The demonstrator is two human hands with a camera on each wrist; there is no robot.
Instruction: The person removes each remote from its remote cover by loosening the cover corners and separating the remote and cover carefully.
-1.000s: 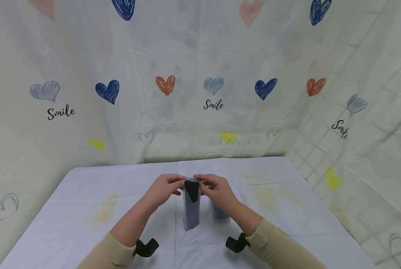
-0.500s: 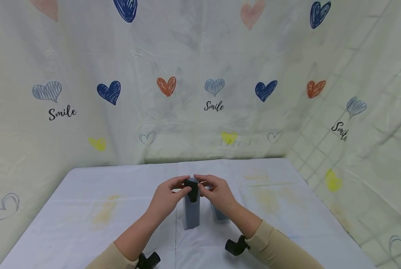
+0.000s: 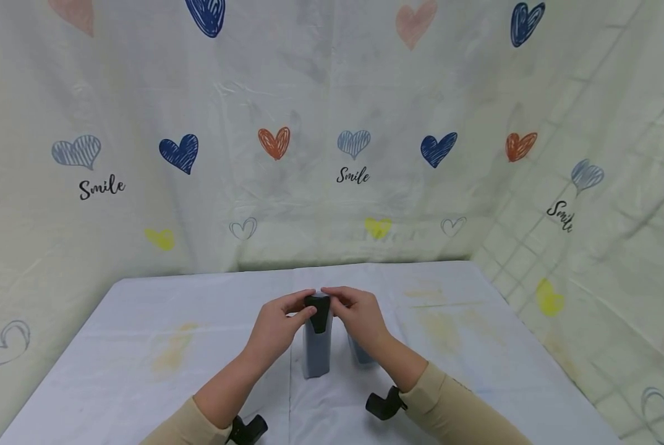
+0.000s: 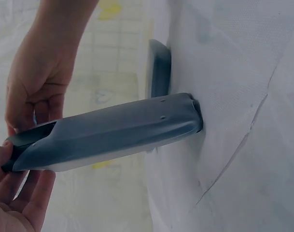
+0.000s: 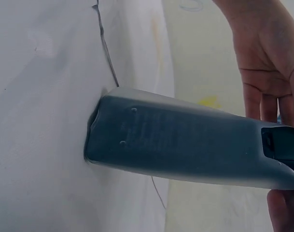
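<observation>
A tall blue-grey plastic container (image 3: pixel 316 352) stands upright on the white-covered table. A black tapered piece (image 3: pixel 319 318) sits in its upper front. My left hand (image 3: pixel 276 324) grips the top from the left, its thumb on the black piece and its fingertips at the top edge. From the other side my right hand (image 3: pixel 364 316) holds the top, index finger on the upper edge and thumb near the side. In the left wrist view, the left fingers (image 4: pixel 38 198) lie along the container's side. A second blue-grey object (image 3: pixel 361 352) is partly hidden behind the right hand.
White cloth covers the table (image 3: pixel 209 358), with yellowish stains and a crease down the middle. Behind it hangs a pale curtain (image 3: pixel 304 198) printed with hearts. A black wrist mount (image 3: pixel 384 405) juts inward from the right cuff, another (image 3: pixel 248 429) from the left.
My left thumb has moved from the container's left side onto the front of the black piece. The right hand has stayed nearly in place, and the container still stands upright.
</observation>
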